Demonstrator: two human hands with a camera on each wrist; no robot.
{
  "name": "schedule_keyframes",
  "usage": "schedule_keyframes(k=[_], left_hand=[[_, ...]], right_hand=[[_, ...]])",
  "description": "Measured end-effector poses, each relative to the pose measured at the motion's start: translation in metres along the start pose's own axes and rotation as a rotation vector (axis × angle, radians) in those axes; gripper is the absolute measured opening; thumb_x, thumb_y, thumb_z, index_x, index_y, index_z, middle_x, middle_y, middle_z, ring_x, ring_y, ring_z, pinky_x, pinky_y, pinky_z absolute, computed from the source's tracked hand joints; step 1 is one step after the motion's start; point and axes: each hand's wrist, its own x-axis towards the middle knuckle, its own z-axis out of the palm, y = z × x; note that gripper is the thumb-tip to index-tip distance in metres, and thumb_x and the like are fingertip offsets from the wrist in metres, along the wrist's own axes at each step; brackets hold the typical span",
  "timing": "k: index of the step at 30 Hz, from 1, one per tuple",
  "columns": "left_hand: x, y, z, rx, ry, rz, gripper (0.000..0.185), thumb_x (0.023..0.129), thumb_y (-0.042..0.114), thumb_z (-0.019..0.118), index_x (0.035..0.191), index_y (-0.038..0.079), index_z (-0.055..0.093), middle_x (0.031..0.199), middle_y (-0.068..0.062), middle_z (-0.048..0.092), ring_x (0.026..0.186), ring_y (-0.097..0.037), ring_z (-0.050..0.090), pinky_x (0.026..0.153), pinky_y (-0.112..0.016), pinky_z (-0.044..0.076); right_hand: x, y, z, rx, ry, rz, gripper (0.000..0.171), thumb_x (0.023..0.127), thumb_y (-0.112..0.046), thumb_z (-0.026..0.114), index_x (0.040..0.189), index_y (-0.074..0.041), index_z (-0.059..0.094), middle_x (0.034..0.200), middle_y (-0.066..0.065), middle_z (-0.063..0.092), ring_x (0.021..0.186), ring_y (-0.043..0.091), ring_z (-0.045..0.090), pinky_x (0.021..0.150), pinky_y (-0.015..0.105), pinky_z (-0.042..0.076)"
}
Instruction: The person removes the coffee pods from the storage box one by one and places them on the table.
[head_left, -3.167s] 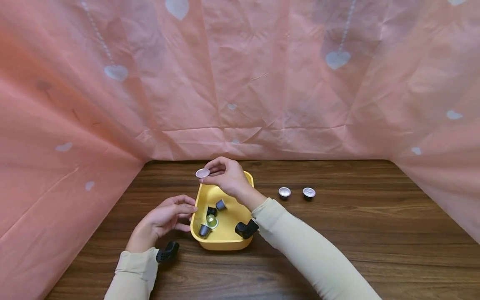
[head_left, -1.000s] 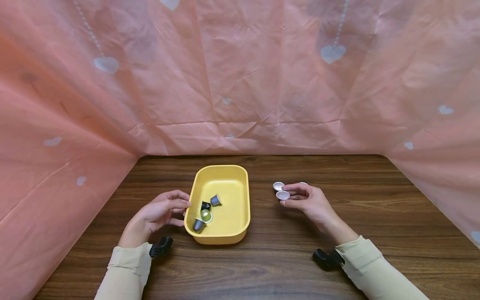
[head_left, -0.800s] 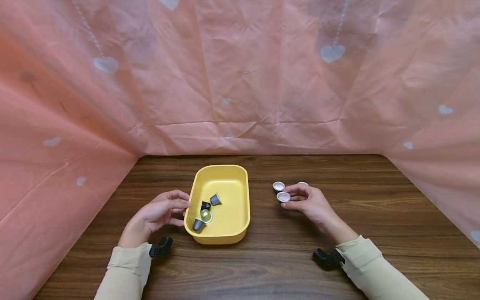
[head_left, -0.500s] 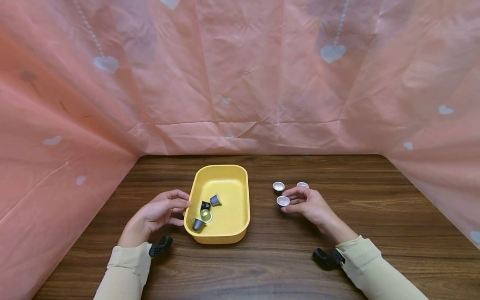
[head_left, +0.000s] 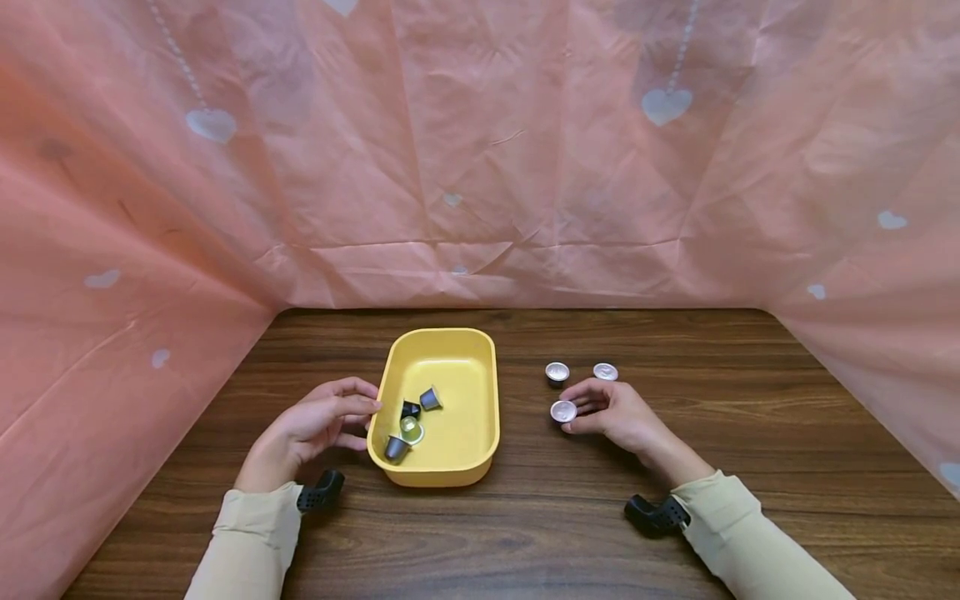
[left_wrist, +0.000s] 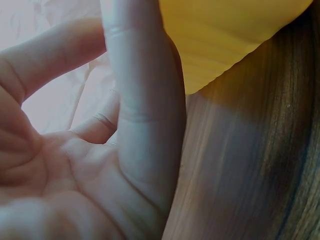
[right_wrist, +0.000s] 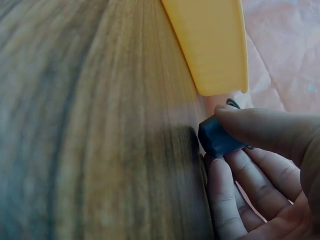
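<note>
A yellow tray (head_left: 476,440) stands on the wooden table and holds several small capsules (head_left: 408,422). My right hand (head_left: 613,414) pinches a dark capsule with a silver foil top (head_left: 563,411) just above or on the table, right of the tray. In the right wrist view, thumb and fingers grip that dark capsule (right_wrist: 218,138) near the tray's wall (right_wrist: 210,45). Two more foil-topped capsules (head_left: 557,372) (head_left: 605,372) stand on the table behind it. My left hand (head_left: 318,424) rests with its fingertips against the tray's left rim; the left wrist view shows relaxed fingers (left_wrist: 142,115) beside the tray (left_wrist: 225,35).
Pink sheeting with white hearts (head_left: 480,150) walls in the table on the back, left and right. The wooden tabletop (head_left: 750,433) stretches bare to the right of the hand and along the front.
My right hand carried the capsule from over the tray to the right, then lowered it toward me to the table in front of the other two capsules. The left hand stayed put.
</note>
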Motion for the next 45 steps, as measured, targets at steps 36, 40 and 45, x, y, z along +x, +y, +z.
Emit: schedule_keyframes(k=[36, 40, 45], left_hand=[[-0.001, -0.002, -0.001, -0.009, -0.013, 0.004, 0.018, 0.103, 0.013, 0.065, 0.118, 0.006, 0.057, 0.097, 0.001, 0.072, 0.086, -0.012, 0.072, 0.071, -0.032, 0.067], [-0.001, -0.002, -0.001, -0.007, -0.011, 0.0, 0.019, 0.103, 0.014, 0.066, 0.119, 0.006, 0.057, 0.099, 0.001, 0.072, 0.088, -0.013, 0.072, 0.072, -0.033, 0.068], [0.0, -0.002, 0.0, 0.004, -0.006, -0.002, 0.02, 0.104, 0.015, 0.067, 0.12, 0.006, 0.058, 0.099, 0.0, 0.072, 0.088, -0.013, 0.072, 0.073, -0.034, 0.068]], right_hand=[[0.01, -0.003, 0.008, -0.166, 0.096, -0.051, 0.044, 0.08, -0.004, 0.092, 0.119, 0.003, 0.074, 0.11, 0.018, 0.079, 0.097, 0.015, 0.072, 0.079, 0.019, 0.056], [0.009, -0.003, 0.007, -0.168, 0.099, -0.052, 0.046, 0.078, -0.003, 0.092, 0.119, 0.003, 0.073, 0.109, 0.018, 0.079, 0.096, 0.015, 0.072, 0.078, 0.02, 0.055], [0.007, -0.004, 0.006, -0.174, 0.102, -0.042, 0.05, 0.076, -0.005, 0.094, 0.122, 0.002, 0.073, 0.11, 0.017, 0.079, 0.096, 0.014, 0.071, 0.079, 0.02, 0.056]])
